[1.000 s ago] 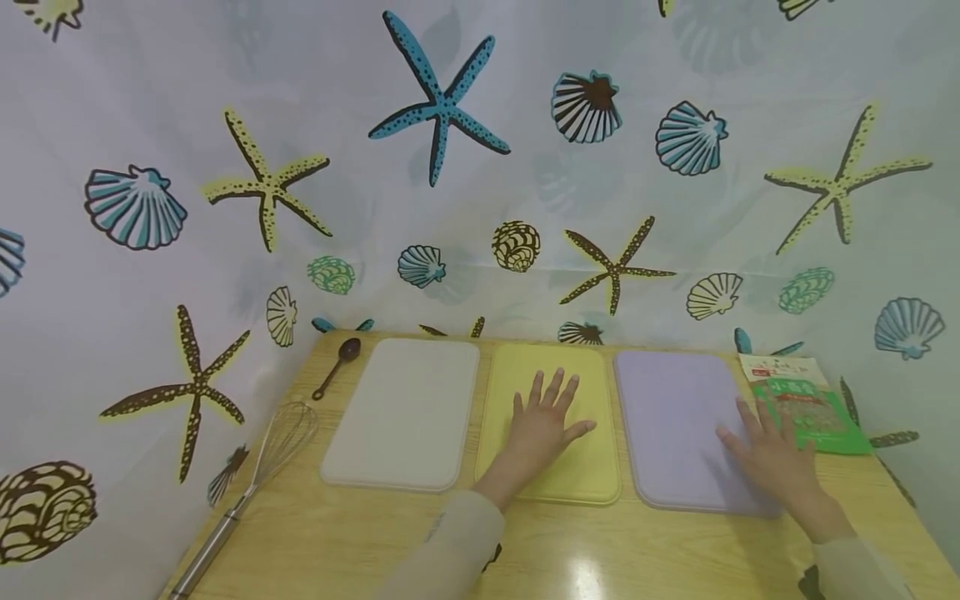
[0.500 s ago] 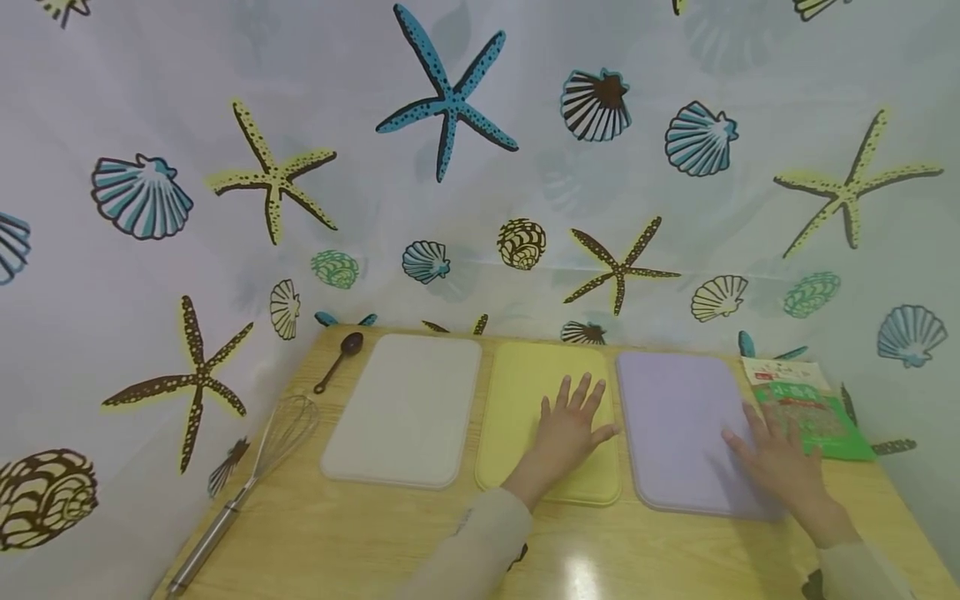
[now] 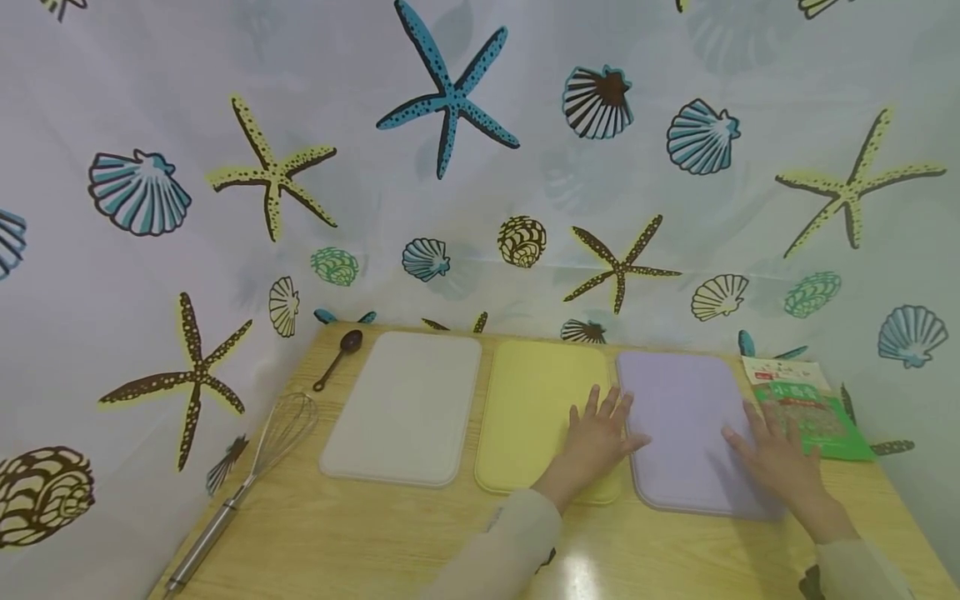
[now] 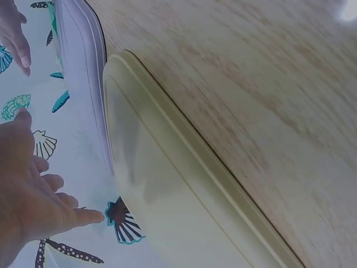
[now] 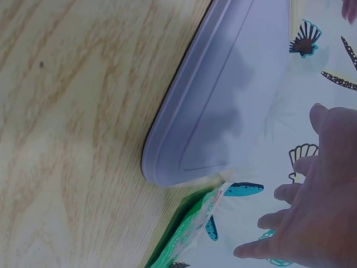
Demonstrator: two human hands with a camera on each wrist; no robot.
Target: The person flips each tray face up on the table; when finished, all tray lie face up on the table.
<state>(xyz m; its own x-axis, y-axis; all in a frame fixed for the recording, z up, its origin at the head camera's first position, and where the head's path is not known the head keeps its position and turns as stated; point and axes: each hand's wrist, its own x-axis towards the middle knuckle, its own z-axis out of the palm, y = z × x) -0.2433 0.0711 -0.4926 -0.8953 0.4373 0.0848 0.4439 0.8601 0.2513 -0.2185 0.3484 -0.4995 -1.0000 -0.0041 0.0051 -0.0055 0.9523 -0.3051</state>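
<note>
My left hand (image 3: 597, 440) is held with spread fingers above the right side of a yellow cutting board (image 3: 532, 408), its thumb reaching over the gap to a purple cutting board (image 3: 678, 433). In the left wrist view a space shows between the left hand (image 4: 33, 190) and the yellow board (image 4: 167, 178). Over the purple board's right edge is my right hand (image 3: 783, 462), fingers extended and casting a shadow. It holds nothing; the right wrist view shows it apart from the board (image 5: 223, 100). Just beyond its fingers lies a green and white food packet (image 3: 813, 412).
A white cutting board (image 3: 405, 408) lies left of the yellow one. Farther left are a dark brown spoon (image 3: 341, 358) and a metal whisk (image 3: 251, 483). All rest on a wooden table (image 3: 360, 542). A curtain (image 3: 510, 192) printed with shells and starfish encloses the back and sides.
My left hand has moved right across the yellow board, toward the purple one. My right hand has stayed nearly in place. The head view has shifted slightly.
</note>
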